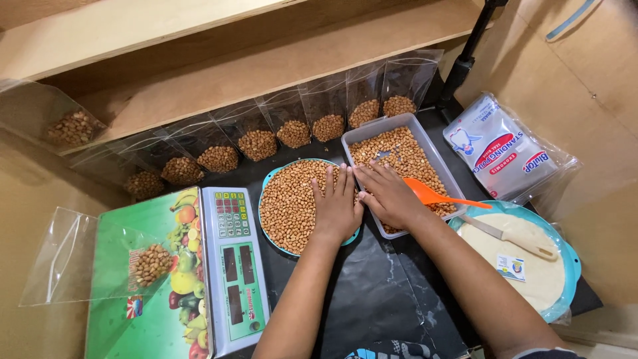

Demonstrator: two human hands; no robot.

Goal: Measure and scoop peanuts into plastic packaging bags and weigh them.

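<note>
Currently left hand (337, 206) flat, fingers spread, palm down on peanuts (292, 199) in round blue plate (266, 181), gripping nothing. Right hand (389, 194) open, fingers extended on peanuts in grey tray (421, 138) beside orange scoop (432, 196), nothing grasped. Done, as judged: eight part-filled clear pouches (258, 144) lined at back, one more far left, one pouch on scale (234, 266). Left: plate and tray both full; pack of spare pouches (502, 149) unopened.

Both hands (362, 199) flat on peanuts (292, 199)
</note>
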